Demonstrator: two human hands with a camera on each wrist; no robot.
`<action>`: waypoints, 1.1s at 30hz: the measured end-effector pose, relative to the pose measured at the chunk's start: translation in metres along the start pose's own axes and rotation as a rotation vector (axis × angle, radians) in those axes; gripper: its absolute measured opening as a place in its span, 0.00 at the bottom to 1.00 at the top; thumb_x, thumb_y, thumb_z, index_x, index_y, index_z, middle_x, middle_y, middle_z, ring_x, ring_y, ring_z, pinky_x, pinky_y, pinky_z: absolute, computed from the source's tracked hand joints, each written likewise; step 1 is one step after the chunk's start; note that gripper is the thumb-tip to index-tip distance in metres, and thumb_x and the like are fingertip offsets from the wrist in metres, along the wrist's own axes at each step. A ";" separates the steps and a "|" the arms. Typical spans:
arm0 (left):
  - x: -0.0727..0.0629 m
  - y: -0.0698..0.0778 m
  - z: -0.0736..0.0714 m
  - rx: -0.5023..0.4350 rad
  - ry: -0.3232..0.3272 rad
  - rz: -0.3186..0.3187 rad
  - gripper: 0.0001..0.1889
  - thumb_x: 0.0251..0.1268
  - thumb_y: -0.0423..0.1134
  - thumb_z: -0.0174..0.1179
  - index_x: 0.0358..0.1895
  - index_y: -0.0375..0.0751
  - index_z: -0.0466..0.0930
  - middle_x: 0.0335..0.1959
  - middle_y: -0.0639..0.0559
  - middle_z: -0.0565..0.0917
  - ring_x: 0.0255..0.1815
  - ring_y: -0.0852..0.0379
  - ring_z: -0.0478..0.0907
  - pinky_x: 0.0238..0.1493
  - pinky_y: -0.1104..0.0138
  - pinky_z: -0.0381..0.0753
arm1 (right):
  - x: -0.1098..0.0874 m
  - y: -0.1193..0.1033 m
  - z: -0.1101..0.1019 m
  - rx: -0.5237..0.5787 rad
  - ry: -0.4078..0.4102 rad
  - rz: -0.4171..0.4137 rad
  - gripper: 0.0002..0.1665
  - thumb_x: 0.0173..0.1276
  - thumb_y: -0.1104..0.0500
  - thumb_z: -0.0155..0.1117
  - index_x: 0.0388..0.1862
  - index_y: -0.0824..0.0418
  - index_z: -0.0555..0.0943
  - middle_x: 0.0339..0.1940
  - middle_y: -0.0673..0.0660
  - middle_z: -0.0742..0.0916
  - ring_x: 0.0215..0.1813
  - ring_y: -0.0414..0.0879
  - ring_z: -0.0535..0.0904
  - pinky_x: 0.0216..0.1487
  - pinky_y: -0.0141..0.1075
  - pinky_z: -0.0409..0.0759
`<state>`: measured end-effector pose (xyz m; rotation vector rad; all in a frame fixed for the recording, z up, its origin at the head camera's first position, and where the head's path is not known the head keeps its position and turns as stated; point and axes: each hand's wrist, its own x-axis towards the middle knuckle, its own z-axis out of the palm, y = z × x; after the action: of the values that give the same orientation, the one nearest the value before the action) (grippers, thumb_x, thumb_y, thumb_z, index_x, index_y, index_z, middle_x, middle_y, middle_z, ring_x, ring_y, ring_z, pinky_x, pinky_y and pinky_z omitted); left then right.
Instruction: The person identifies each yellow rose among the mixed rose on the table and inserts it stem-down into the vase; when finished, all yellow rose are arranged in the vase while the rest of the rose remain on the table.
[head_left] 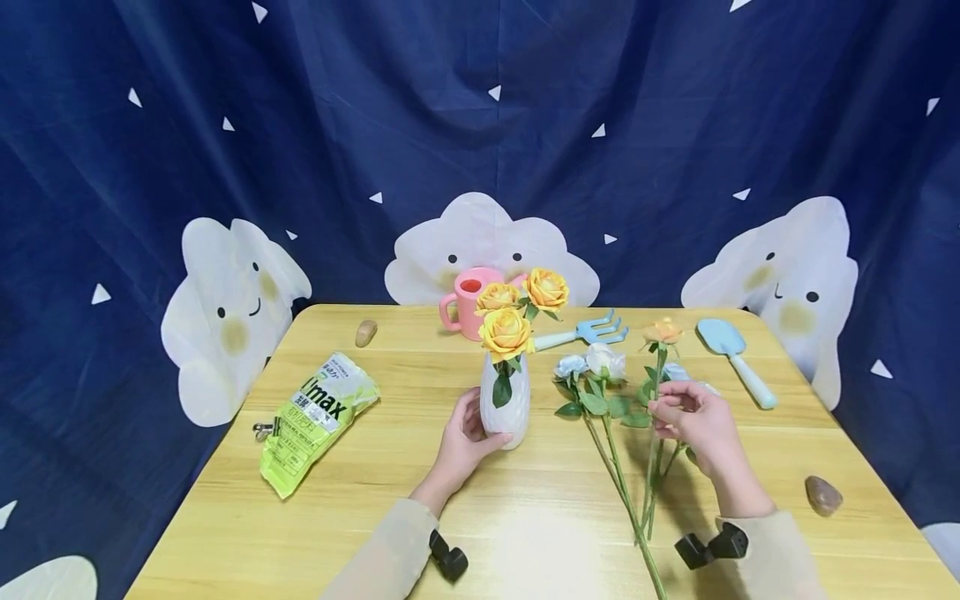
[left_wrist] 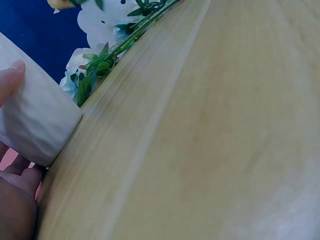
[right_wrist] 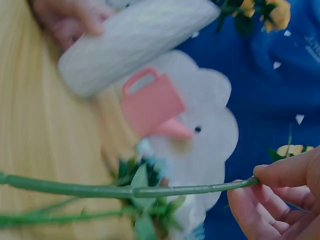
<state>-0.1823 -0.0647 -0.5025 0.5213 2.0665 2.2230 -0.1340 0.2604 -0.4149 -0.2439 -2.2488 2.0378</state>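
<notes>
My left hand [head_left: 461, 443] grips the lower part of a white textured vase [head_left: 495, 417], which stands upright on the table. Several yellow-orange roses [head_left: 507, 332] rise out of the vase's mouth. Between thumb and fingertips, my right hand [head_left: 703, 423] pinches the green stem [right_wrist: 170, 191] of a peach-orange rose [head_left: 663, 331], bloom up and stem hanging down. Behind and beside it lie white and pale blue roses [head_left: 604, 362] with leafy stems, partly covered by the right hand. In the left wrist view, the vase base [left_wrist: 40, 125] touches the tabletop.
Behind the vase stands a pink watering can [head_left: 468, 321], beside a blue hand rake [head_left: 596, 329]. A blue trowel [head_left: 738, 358] lies at the back right. A green bag [head_left: 318, 421] with a metal clip [head_left: 264, 430] is on the left. Stones [head_left: 366, 333] lie at both sides.
</notes>
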 end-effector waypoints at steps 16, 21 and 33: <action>-0.001 -0.001 -0.001 -0.008 -0.005 0.003 0.39 0.48 0.28 0.70 0.64 0.44 0.60 0.61 0.45 0.70 0.63 0.49 0.66 0.64 0.58 0.62 | 0.001 -0.095 0.048 0.657 -0.008 -0.285 0.14 0.60 0.75 0.60 0.42 0.66 0.70 0.29 0.58 0.82 0.29 0.48 0.82 0.29 0.41 0.83; -0.001 0.000 0.000 0.005 -0.005 0.011 0.39 0.48 0.29 0.70 0.64 0.43 0.60 0.61 0.45 0.70 0.63 0.49 0.66 0.64 0.58 0.62 | 0.008 -0.118 0.067 0.760 0.058 -0.410 0.14 0.58 0.77 0.60 0.41 0.68 0.70 0.28 0.60 0.81 0.27 0.50 0.82 0.26 0.42 0.83; 0.000 -0.001 0.000 0.000 -0.010 0.013 0.39 0.48 0.29 0.70 0.64 0.43 0.59 0.61 0.45 0.70 0.63 0.48 0.66 0.64 0.57 0.62 | 0.024 -0.132 0.103 0.726 0.173 -0.582 0.13 0.57 0.77 0.62 0.38 0.67 0.73 0.26 0.59 0.81 0.25 0.49 0.81 0.24 0.41 0.82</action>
<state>-0.1822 -0.0651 -0.5031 0.5460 2.0640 2.2225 -0.1827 0.1517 -0.2947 0.2549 -1.1601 2.1888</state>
